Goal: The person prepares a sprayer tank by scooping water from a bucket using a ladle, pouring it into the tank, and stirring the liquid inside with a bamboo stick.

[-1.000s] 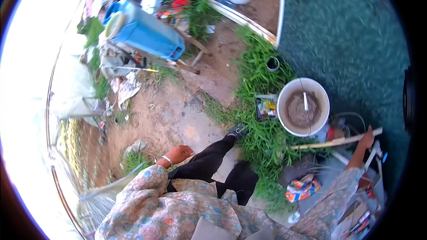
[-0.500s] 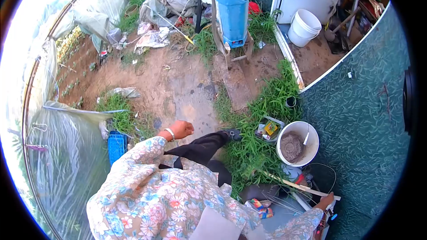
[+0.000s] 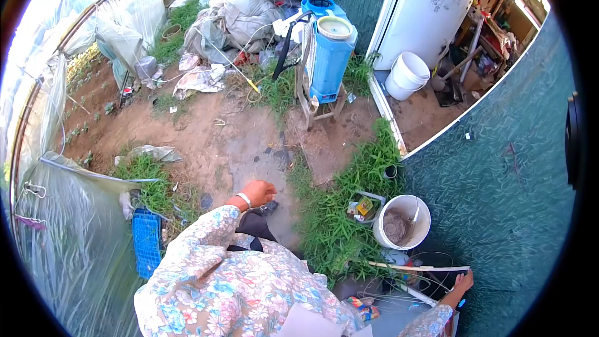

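My left hand (image 3: pixel 259 193), with a pale bracelet at the wrist, hangs over the dirt path in front of my body. Its fingers are loosely bent, slightly apart, and nothing is in them. At the lower right, my right hand (image 3: pixel 462 281) is closed at the end of a thin wooden strip (image 3: pixel 412 267), beside the green wall; part of its fingers is hidden. The strip lies across a heap of wires, a white pipe (image 3: pixel 419 295) and a multicoloured cloth (image 3: pixel 363 307). Just beyond the strip stands a white bucket (image 3: pixel 422 228) with grey-brown contents and a stirring handle.
A blue backpack sprayer (image 3: pixel 331 65) rests on a wooden stand. Another white bucket (image 3: pixel 407 76) is in the doorway at the right. A green wall (image 3: pixel 499 212) runs along my right, plastic sheeting (image 3: pixel 75 231) along my left. A blue crate (image 3: pixel 146 243) lies by the grass.
My view has shifted forward and turned slightly. My right hand and the strip's near end have moved up toward the bucket. My left hand's fingers have loosened, and my leg has moved back beneath me.
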Demonstrator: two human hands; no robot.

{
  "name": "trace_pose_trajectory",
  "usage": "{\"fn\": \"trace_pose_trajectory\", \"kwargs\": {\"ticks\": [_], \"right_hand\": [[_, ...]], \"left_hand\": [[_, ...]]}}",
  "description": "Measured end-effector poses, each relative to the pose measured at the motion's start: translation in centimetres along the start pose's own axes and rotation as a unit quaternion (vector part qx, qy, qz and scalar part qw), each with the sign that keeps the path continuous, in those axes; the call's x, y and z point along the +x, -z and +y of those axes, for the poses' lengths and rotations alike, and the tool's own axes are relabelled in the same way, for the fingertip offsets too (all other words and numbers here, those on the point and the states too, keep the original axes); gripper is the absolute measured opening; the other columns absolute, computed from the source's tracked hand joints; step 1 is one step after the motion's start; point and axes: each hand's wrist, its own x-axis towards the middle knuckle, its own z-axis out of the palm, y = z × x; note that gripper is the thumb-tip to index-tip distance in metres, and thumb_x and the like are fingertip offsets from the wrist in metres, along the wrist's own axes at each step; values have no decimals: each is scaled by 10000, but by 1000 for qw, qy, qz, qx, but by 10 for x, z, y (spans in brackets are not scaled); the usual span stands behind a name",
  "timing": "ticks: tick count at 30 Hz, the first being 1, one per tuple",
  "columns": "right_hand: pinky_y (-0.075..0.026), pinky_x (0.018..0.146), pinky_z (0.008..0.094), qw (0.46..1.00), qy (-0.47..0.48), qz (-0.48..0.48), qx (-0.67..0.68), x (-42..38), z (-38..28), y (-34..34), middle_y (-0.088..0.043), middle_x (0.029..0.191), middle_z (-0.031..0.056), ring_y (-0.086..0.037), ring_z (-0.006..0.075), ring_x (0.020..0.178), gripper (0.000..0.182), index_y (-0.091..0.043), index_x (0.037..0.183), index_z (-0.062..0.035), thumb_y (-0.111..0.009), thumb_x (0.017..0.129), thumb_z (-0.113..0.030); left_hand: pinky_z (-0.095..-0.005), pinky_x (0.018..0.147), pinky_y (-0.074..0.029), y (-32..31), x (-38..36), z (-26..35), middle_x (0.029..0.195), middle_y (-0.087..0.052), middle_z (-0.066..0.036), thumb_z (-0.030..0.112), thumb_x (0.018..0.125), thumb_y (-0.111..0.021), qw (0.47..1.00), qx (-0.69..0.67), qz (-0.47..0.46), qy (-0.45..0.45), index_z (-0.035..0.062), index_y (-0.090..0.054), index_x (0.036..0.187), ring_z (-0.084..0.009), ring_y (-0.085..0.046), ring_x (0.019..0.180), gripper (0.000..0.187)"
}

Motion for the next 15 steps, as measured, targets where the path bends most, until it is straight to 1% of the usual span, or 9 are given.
{"fn": "trace_pose_trajectory", "kwargs": {"ticks": [2, 5, 6, 9, 10, 11, 13, 15], "right_hand": [[-469, 786, 350, 999, -18, 19, 43, -29, -8, -1, -492, 1185, 152, -530, 258, 1015, 447, -539, 1158, -90, -680, 769, -259], [-485, 766, 341, 997, -21, 11, 68, -81, -5, -1, -504, 1147, 143, -559, 233, 947, 413, -560, 1123, -92, -684, 771, -267], [-481, 760, 336, 996, -5, -14, 87, -98, 2, -2, -547, 1061, 110, -573, 207, 897, 367, -569, 1082, -96, -681, 774, -261], [-479, 743, 320, 993, -55, -55, 89, -136, 15, -15, -584, 978, 72, -580, 189, 872, 311, -574, 1043, -108, -670, 788, -257], [-476, 722, 304, 995, -56, -57, 65, -167, 17, -31, -601, 901, 40, -589, 172, 844, 265, -582, 1001, -117, -664, 796, -262], [-474, 706, 299, 994, -57, -71, 60, -202, 19, -45, -608, 888, 40, -592, 160, 825, 269, -587, 1020, -107, -648, 813, -267], [-475, 735, 317, 988, -49, -132, 55, -248, 43, -57, -622, 925, 39, -602, 162, 851, 236, -610, 1038, -122, -613, 835, -241], [-469, 751, 317, 989, -79, -126, 2, -302, 70, -74, -611, 986, 45, -585, 161, 903, 290, -597, 1094, -114, -609, 841, -254]], "left_hand": [[-368, 718, -511, 13, 18, -2, 842, -671, -123, 205, 753, -640, 1000, -12, 17, -21, 88, -671, 921, -278, -650, 771, 208], [-368, 699, -509, 36, 34, -28, 833, -670, -123, 211, 759, -642, 999, -47, 4, -16, 92, -673, 908, -278, -647, 752, 193], [-365, 685, -506, 42, 38, -42, 815, -666, -129, 237, 764, -649, 999, -42, 11, -21, 96, -676, 888, -281, -643, 737, 189], [-367, 678, -505, 62, 50, -84, 790, -661, -137, 264, 766, -657, 999, -35, 14, -28, 94, -678, 866, -287, -640, 727, 198], [-372, 668, -504, 69, 54, -95, 773, -659, -135, 279, 765, -661, 999, -40, 17, -22, 98, -683, 842, -289, -638, 720, 198], [-374, 667, -503, 76, 59, -105, 772, -659, -135, 284, 764, -662, 999, -37, 11, -19, 100, -684, 838, -290, -637, 719, 199], [-378, 664, -501, 96, 67, -116, 770, -659, -133, 293, 761, -664, 999, -30, -2, -12, 104, -686, 830, -294, -635, 716, 202], [-401, 680, -500, 113, 81, -121, 758, -657, -135, 301, 758, -652, 1000, -17, -7, -7, 109, -684, 812, -316, -631, 724, 202]]}}
